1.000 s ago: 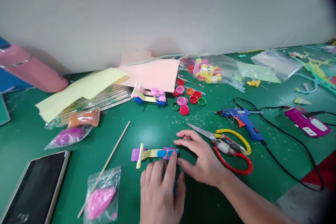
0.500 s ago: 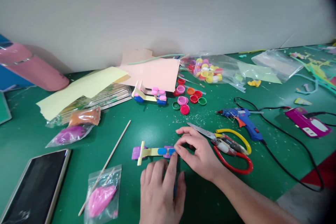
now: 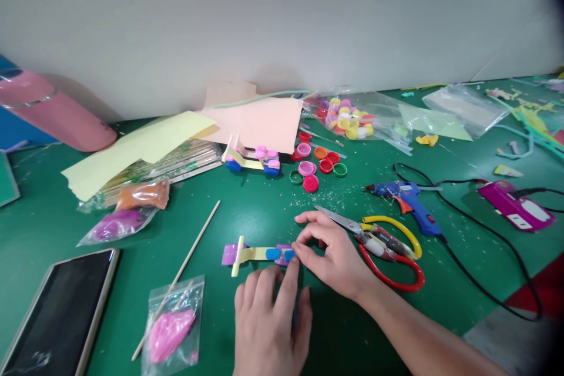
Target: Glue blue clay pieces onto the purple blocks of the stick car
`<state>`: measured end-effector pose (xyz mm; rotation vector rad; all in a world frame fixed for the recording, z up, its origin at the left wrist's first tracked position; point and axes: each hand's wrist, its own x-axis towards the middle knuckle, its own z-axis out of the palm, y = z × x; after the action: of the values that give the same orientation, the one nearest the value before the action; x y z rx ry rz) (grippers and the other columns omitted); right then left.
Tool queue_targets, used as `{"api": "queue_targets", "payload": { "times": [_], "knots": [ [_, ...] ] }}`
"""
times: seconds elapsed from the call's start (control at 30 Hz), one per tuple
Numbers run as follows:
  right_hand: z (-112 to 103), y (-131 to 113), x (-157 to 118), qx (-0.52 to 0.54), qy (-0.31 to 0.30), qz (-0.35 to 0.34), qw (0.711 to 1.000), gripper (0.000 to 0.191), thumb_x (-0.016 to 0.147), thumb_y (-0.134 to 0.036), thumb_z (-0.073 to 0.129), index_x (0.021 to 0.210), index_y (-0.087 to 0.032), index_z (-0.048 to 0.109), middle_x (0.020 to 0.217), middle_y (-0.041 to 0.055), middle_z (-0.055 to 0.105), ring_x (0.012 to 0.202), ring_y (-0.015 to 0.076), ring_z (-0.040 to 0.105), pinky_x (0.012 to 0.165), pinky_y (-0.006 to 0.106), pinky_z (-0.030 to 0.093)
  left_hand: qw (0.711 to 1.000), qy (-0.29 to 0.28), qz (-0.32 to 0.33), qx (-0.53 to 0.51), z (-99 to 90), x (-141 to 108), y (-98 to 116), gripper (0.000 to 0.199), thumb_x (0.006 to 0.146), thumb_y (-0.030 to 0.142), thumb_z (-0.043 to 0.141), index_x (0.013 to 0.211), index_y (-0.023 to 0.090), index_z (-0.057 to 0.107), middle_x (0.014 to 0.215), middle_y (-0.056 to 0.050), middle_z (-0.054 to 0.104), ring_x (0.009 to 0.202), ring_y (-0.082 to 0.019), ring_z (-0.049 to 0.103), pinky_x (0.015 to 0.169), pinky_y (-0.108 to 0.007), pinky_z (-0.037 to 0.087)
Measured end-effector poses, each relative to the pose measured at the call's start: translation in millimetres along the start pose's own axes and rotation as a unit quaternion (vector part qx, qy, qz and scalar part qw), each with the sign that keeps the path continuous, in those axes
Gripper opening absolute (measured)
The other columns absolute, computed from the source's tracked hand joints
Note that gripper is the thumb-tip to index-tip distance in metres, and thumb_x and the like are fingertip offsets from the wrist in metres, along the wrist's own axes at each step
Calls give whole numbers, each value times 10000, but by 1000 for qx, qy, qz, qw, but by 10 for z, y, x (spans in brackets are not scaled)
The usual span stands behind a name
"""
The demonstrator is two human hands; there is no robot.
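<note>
A small yellow model (image 3: 258, 254) with purple ends, a yellow crossbar and blue pieces on top lies on the green table. My left hand (image 3: 269, 317) rests just below it, its index fingertip touching the blue piece at the right end. Something blue shows partly under this hand, between thumb and index finger, mostly hidden. My right hand (image 3: 332, 249) comes from the right, with thumb and index finger pressed together at that same end. Behind stands a similar model (image 3: 252, 160) with blue and pink pieces.
Scissors (image 3: 379, 244) lie right beside my right hand, a blue glue gun (image 3: 408, 200) with a black cable beyond. Bottle caps (image 3: 311, 183) sit behind. On the left are a stick (image 3: 185, 264), a bag of pink clay (image 3: 171, 332) and a phone (image 3: 59, 317).
</note>
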<state>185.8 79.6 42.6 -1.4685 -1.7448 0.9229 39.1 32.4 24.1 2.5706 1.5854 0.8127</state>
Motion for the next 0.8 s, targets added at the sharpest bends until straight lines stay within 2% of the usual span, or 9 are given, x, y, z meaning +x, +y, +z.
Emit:
{"api": "queue_targets", "payload": {
  "times": [0.3, 0.47, 0.63, 0.8],
  "knots": [
    [-14, 4, -3, 1, 6, -3, 1000, 109, 777, -198, 558, 685, -175, 613, 1017, 71, 554, 919, 177, 564, 731, 283, 454, 1000, -12, 0, 2, 0, 3, -2, 360, 756, 195, 543, 1115, 184, 528, 903, -85, 575, 767, -200, 531, 617, -319, 418],
    [-33, 30, 9, 25, 0, -6, 1000, 188, 841, -193, 488, 722, -164, 631, 997, 78, 560, 991, 178, 538, 779, 273, 453, 1000, -13, 8, 5, -15, 8, -7, 360, 758, 199, 541, 1117, 190, 527, 887, -79, 584, 764, -200, 536, 611, -315, 410],
    [-62, 61, 19, 40, -2, -19, 999, 235, 871, -191, 448, 767, -161, 657, 986, 76, 581, 1036, 184, 523, 862, 289, 429, 1000, 20, 7, -2, -30, -7, 13, 346, 753, 185, 557, 1097, 158, 529, 882, -79, 597, 763, -199, 538, 630, -320, 407],
    [-94, 27, 28, 35, -21, -6, 999, 203, 860, -200, 472, 803, -172, 665, 997, 73, 580, 995, 188, 552, 847, 317, 446, 998, 49, -36, -23, -27, -15, 47, 300, 773, 179, 531, 1072, 160, 541, 872, -85, 594, 767, -214, 533, 641, -345, 403]
  ]
}}
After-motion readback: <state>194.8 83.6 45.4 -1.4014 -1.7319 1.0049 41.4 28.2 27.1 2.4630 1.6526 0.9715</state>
